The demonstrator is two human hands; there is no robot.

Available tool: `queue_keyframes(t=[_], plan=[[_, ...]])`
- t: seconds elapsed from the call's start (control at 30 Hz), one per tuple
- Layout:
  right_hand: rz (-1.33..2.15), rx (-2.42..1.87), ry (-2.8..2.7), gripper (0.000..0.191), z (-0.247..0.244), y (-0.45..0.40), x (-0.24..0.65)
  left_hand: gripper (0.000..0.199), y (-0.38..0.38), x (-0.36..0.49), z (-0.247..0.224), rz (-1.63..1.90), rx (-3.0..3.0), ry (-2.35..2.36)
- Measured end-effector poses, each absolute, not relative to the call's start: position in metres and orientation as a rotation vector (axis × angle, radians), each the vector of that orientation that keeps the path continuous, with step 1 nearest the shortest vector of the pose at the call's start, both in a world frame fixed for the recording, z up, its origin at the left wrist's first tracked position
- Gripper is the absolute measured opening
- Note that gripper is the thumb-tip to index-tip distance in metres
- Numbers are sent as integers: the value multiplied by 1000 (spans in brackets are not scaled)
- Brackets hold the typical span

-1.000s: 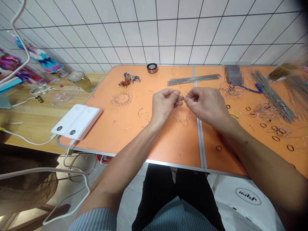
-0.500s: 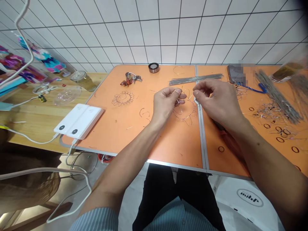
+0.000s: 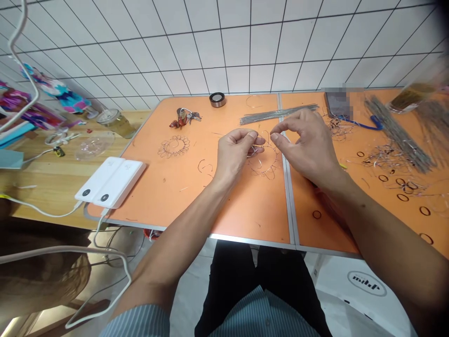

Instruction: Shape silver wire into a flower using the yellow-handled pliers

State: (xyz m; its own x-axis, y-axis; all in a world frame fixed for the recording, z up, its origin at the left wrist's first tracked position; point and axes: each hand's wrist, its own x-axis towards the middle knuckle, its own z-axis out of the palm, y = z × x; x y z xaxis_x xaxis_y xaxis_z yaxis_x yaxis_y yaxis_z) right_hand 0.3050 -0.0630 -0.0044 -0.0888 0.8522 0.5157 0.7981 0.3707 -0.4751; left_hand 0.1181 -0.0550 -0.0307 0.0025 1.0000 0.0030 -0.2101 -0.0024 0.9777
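A thin wire ring with looped petals [image 3: 267, 169] hangs between my hands over the orange table [image 3: 196, 201]. My left hand [image 3: 236, 150] pinches it between thumb and forefinger, the other fingers curled beneath. Just to the right, my right hand [image 3: 303, 142] has thumb and forefinger pressed together at the wire's upper right side; the fine strand in that pinch is hard to make out. Left of my hands, a similar looped wire ring [image 3: 174, 147] lies flat, with bits of curved wire [image 3: 205, 166] nearer me.
Behind my hands lies a bundle of straight wires [image 3: 277, 114], near a tape roll [image 3: 217, 99] and keys [image 3: 189, 116]. White power banks [image 3: 110, 182] sit at left. Wire scraps [image 3: 389, 157], small dark rings [image 3: 403, 197] and another wire bundle [image 3: 403, 135] occupy the right side.
The view has shifted slightly, so most things sit a little further left. Both hands keep nearly the same pose, with the right fingers slightly more arched.
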Motion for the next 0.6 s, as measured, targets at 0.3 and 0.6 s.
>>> queue_keyframes(t=[0.3,0.6], plan=[[150,-1458,-1864,13,-4,-61,306,18,-57,119,-30,1264,1086,1012],[104,-1429,-1961,12,-10,-70,308,21,-53,117,-34,1322,1052,1061]])
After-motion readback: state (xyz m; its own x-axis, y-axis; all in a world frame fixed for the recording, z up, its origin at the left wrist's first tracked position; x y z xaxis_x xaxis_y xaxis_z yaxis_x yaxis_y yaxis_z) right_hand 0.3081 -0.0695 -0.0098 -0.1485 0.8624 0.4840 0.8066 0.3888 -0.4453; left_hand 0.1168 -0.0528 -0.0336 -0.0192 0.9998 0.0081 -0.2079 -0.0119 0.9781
